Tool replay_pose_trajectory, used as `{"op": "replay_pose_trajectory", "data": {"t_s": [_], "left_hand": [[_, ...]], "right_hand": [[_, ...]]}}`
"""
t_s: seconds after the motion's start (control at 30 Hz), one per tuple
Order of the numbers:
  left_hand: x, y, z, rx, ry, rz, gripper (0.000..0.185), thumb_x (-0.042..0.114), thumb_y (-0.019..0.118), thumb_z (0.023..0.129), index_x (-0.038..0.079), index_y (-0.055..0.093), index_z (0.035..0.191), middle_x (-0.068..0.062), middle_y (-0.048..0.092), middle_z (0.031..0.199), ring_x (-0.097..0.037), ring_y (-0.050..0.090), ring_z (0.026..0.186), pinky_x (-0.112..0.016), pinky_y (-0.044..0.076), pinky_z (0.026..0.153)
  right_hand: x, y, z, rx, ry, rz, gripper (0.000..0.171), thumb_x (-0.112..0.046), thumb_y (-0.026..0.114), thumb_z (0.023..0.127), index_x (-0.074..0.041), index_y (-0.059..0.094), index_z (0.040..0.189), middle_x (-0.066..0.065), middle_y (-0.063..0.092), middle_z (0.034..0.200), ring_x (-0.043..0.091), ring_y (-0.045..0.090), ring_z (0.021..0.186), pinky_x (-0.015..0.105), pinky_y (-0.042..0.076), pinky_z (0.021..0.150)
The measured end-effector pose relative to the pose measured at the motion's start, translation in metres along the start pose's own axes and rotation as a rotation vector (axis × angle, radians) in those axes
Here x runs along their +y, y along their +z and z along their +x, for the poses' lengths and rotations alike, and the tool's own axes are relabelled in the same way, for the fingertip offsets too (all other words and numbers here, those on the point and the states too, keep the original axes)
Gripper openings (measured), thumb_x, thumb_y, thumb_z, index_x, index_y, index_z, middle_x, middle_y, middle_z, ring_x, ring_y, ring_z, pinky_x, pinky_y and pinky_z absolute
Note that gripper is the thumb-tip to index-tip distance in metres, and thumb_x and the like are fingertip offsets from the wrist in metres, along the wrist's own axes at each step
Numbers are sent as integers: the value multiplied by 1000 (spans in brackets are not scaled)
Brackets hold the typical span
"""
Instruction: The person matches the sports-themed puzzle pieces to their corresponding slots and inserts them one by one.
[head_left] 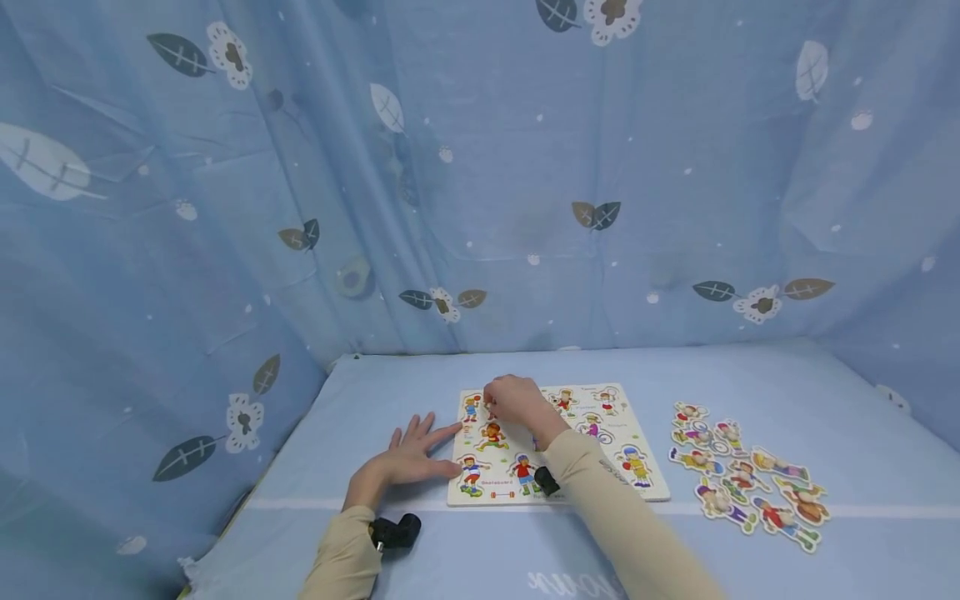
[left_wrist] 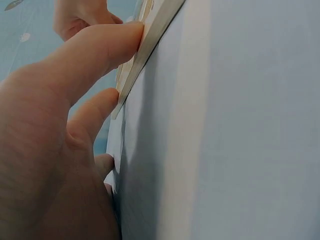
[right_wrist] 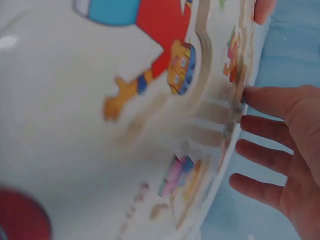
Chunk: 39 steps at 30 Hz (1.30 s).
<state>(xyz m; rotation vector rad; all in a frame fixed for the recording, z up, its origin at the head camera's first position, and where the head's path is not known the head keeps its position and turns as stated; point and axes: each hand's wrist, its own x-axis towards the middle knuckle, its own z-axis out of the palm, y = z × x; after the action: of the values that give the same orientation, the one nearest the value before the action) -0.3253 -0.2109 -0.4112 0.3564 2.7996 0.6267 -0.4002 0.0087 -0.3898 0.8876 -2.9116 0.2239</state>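
**Left hand steadies the puzzle board while the right works at its far corner**

At the left we see the left hand (head_left: 408, 458) lying flat on the blue table (head_left: 750, 375), fingers straight and fanned out, palm down. The fingertips (left_wrist: 131, 36) of that hand press against the left edge of the puzzle board (head_left: 637, 492); the left wrist view shows the thumb and a finger butted up to the board's thin side. A beige sleeve (head_left: 341, 558) covers the forearm, with a small black camera (head_left: 396, 532) strapped at the wrist.

Next comes the puzzle board itself, one flat pale board lying near the middle of the table, printed with cartoon children; we make out roughly nine figures on it, though the right arm hides some.

The right hand (head_left: 513, 402) reaches across the board to its far-left corner, knuckles up and fingers curled downward. Its fingertips are bunched as if pinching something small, but we cannot tell what, since the hand covers it. Its forearm crosses the board diagonally.

At the right, well apart from the board, a cluster of loose cut-out figures (head_left: 750, 479) lies on the table; we count about nine, some overlapping or touching.

Behind everything hangs one blue curtain (head_left: 525, 167) patterned with leaves and flowers.
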Motion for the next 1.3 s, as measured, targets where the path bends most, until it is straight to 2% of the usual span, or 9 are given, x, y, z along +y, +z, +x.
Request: {"op": "replay_pose_trajectory", "data": {"t_s": [0.2, 0.3, 0.57, 0.9, 1.1, 1.3], "left_hand": [[1, -1, 2, 6, -4, -1, 83, 58, 67, 81, 29, 39, 153, -21, 12, 164, -44, 0, 151, -65, 0, 118], [2, -1, 3, 4, -4, -8, 83, 58, 68, 81, 29, 39, 153, -21, 12, 164, -44, 0, 151, -65, 0, 118], [6, 1, 8, 2, 28, -12, 83, 58, 68, 80, 27, 41, 152, -21, 12, 164, -44, 0, 151, -66, 1, 117], [0, -1, 2, 26, 13, -55, 78, 56, 73, 77, 27, 49, 145, -22, 14, 164, -45, -1, 150, -67, -2, 116], [-3, 0, 3, 26, 10, -56, 78, 58, 73, 76, 28, 50, 145, -21, 14, 164, -44, -2, 151, -66, -2, 117], [0, 1, 4, 23, 17, -64, 77, 57, 73, 76, 28, 51, 144, -21, 14, 164, -44, -3, 151, -66, -3, 117]], "right_hand": [[2, -8, -4, -103, 45, 40, 26, -22, 67, 95, -20, 71, 121, 0, 70, 121, 21, 63, 112, 44, 54, 90], [6, -7, -5, -113, 56, 63, 31, -22, 67, 96, -21, 69, 126, 0, 67, 126, 24, 60, 119, 47, 52, 95], [11, 5, -10, -37, 110, 99, 31, -25, 65, 96, -23, 68, 127, 1, 64, 125, 28, 57, 119, 60, 42, 102], [-3, 12, -5, -4, 139, 147, 35, -26, 62, 97, -23, 66, 131, 2, 63, 131, 29, 53, 126, 68, 27, 110], [-7, 8, -5, -20, 145, 168, 35, -25, 63, 96, -24, 65, 132, 1, 61, 130, 30, 50, 127, 71, 23, 111], [-9, 6, -3, -26, 148, 100, 33, -25, 63, 97, -25, 66, 130, 0, 64, 128, 30, 55, 124, 70, 24, 110]]}}
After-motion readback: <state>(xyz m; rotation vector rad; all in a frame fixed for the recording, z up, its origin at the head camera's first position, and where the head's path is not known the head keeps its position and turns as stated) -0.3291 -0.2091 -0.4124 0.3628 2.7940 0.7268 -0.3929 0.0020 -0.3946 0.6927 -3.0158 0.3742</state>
